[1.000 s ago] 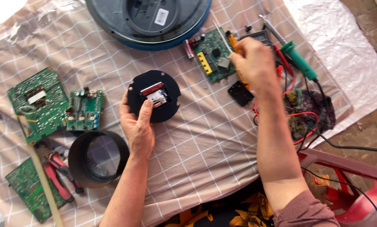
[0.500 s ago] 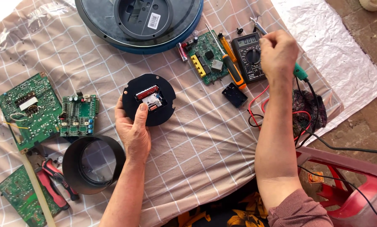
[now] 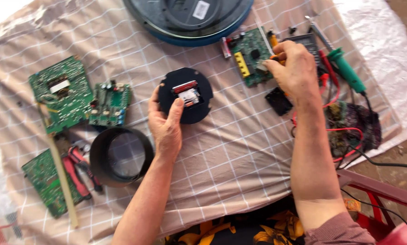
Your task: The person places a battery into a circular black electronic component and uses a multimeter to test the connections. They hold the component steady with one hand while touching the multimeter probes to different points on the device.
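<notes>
My left hand (image 3: 166,127) grips the lower edge of a black round disc (image 3: 199,106), thumb resting beside the small red-and-white module (image 3: 186,93) at its centre. The disc lies on the checked cloth (image 3: 239,154). My right hand (image 3: 294,70) is at the right edge of a green circuit board (image 3: 246,56), with fingers pinched on an orange-handled screwdriver (image 3: 273,41) that the hand mostly hides. A multimeter (image 3: 310,41) lies just behind that hand, partly covered.
A blue round appliance base (image 3: 190,22) sits at the top. Three green boards (image 3: 60,93) (image 3: 110,104) (image 3: 45,179), a black ring (image 3: 119,156) and red pliers (image 3: 79,170) lie left. A green-handled soldering iron (image 3: 346,70), red wires (image 3: 348,131) and a red chair (image 3: 375,195) are right.
My right hand has come back from the multimeter to the board's right edge and closed on the screwdriver. My left hand stays on the disc. The view has shifted slightly.
</notes>
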